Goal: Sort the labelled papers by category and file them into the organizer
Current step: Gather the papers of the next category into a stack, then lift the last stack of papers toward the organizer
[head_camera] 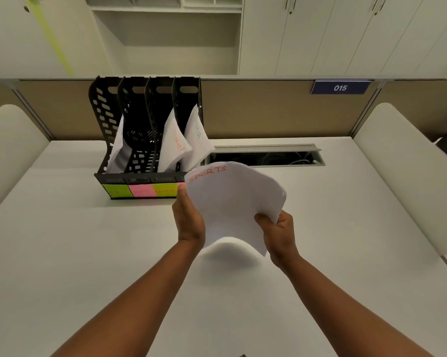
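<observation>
— White sheets already stand in three slots of our black file organizer (145, 130); the second is empty.
— Left hand (188, 217) and right hand (277, 233) grip the "SPORTS" stack (232, 202) before it, unfiled.

Two hands (188, 217), one organizer (140, 130), four slots.

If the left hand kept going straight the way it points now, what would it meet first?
Probably the black organizer. The left hand, gripping the papers headed "SPORTS", points up and away toward the organizer's front right corner, near the sticky labels. Depth is unclear from one view.
</observation>
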The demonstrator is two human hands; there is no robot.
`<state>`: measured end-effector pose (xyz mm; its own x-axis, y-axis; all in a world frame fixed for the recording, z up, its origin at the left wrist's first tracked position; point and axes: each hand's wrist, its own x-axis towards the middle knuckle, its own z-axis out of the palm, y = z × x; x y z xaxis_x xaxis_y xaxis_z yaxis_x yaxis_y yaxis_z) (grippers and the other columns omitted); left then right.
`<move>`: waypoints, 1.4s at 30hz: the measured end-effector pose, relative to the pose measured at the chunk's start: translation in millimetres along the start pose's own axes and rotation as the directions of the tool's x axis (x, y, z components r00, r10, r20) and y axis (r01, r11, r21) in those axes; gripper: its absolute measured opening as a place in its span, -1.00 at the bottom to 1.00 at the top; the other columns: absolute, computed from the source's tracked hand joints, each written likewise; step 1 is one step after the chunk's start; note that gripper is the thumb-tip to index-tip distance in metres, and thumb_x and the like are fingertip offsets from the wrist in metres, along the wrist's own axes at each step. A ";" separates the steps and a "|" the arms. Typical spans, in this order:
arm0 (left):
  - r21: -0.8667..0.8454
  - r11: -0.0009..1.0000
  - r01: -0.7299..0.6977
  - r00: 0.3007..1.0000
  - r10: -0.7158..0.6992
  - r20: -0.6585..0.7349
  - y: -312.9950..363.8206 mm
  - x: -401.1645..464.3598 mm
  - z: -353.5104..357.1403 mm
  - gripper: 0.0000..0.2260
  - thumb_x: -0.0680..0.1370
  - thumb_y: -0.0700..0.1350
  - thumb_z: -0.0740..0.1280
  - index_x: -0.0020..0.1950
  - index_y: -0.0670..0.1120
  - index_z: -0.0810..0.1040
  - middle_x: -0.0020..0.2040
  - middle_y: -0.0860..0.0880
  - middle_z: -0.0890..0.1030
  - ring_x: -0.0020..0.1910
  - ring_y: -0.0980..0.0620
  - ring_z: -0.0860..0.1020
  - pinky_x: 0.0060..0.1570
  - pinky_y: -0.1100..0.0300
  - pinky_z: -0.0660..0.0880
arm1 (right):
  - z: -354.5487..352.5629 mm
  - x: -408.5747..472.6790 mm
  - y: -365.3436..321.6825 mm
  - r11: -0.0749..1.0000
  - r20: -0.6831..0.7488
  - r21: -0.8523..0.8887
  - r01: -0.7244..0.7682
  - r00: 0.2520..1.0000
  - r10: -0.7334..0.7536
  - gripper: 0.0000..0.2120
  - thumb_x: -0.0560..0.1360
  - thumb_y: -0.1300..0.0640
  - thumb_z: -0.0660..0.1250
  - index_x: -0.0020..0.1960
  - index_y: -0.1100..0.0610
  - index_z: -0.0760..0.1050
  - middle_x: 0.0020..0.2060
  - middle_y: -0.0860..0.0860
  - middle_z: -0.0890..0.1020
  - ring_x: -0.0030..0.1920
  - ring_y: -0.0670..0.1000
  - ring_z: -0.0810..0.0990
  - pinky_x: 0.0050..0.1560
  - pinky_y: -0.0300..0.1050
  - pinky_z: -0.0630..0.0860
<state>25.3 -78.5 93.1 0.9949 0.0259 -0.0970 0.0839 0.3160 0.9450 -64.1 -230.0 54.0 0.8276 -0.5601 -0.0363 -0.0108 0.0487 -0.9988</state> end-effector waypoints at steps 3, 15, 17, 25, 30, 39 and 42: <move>-0.004 1.000 0.022 1.000 -0.022 0.020 -3.1 4.2 -1.3 -0.64 0.72 -0.08 -0.03 0.10 -0.07 0.57 -0.06 -0.01 0.68 -0.10 0.05 0.64 -0.17 0.23 0.58 | -2.4 -0.9 1.3 0.998 0.013 0.031 -0.054 0.998 0.054 -0.81 0.40 0.23 0.30 -0.12 0.39 0.49 -0.27 0.17 0.55 -0.23 0.14 0.50 -0.20 0.03 0.45; 0.157 0.975 0.158 0.984 -0.169 0.062 -39.3 -3.6 -16.9 -0.60 0.68 -0.15 -0.01 -0.22 -0.08 0.54 -0.33 0.03 0.63 -0.29 0.00 0.54 -0.34 0.21 0.48 | -8.8 -0.9 24.4 0.940 0.011 -0.166 -0.299 0.952 0.305 -0.83 0.40 0.30 0.28 -0.08 0.39 0.53 -0.27 0.18 0.57 -0.24 0.12 0.50 -0.20 0.03 0.43; 0.211 0.962 0.173 0.979 -0.192 0.074 -48.2 -12.2 -20.6 -0.58 0.68 -0.18 -0.02 -0.25 -0.07 0.52 -0.36 0.06 0.61 -0.33 0.04 0.54 -0.37 0.24 0.49 | -10.5 -5.7 33.0 0.908 0.019 -0.224 -0.354 0.930 0.367 -0.84 0.46 0.34 0.27 -0.04 0.27 0.61 -0.20 0.23 0.64 -0.19 0.12 0.56 -0.15 0.02 0.49; 0.170 0.922 0.348 0.914 -0.374 0.158 -47.0 -10.3 -26.3 -0.60 0.63 0.08 0.03 -0.12 -0.10 0.57 -0.19 -0.10 0.63 -0.17 -0.08 0.58 -0.21 0.09 0.54 | -9.4 1.2 34.9 0.892 -0.001 -0.247 -0.379 0.921 0.391 -0.89 0.47 0.35 0.24 -0.10 0.32 0.54 -0.28 0.09 0.53 -0.24 0.09 0.44 -0.20 -0.04 0.37; 0.254 0.902 0.348 0.903 -0.395 0.167 -43.2 -7.0 -40.2 -0.36 0.63 0.34 -0.13 0.23 0.03 0.62 0.10 -0.03 0.71 0.09 -0.03 0.66 0.12 -0.01 0.59 | -1.2 3.3 24.7 0.891 0.061 -0.325 -0.318 0.933 0.355 -0.75 0.52 0.34 0.19 -0.03 0.13 0.62 -0.11 0.07 0.69 -0.15 0.06 0.59 -0.13 -0.06 0.51; 0.575 0.818 0.002 0.957 -0.169 0.237 20.3 31.7 -69.0 -0.76 0.60 -0.12 0.37 0.21 0.13 0.48 0.07 0.14 0.65 0.06 0.04 0.65 0.02 0.10 0.60 | 44.1 33.0 -4.1 0.902 0.182 -0.360 -0.239 0.930 0.319 -0.72 0.45 0.30 0.19 -0.02 0.07 0.63 -0.10 0.05 0.69 -0.12 0.12 0.64 -0.16 -0.05 0.56; 0.664 0.748 -0.022 0.967 -0.153 0.204 35.7 46.1 -86.4 -0.78 0.61 -0.16 0.34 0.23 0.07 0.53 0.04 0.14 0.64 0.07 0.02 0.64 0.12 0.05 0.57 | 67.4 43.3 -5.7 0.874 0.260 -0.465 -0.139 0.922 0.285 -0.74 0.45 0.28 0.21 -0.02 0.08 0.62 -0.11 0.04 0.68 -0.11 0.13 0.63 -0.15 -0.02 0.57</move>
<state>69.3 15.9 95.4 0.9605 -0.2169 -0.1745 0.0775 -0.3937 0.9160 9.7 -198.8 60.5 0.9063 -0.2878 -0.3095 -0.3857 -0.2637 -0.8841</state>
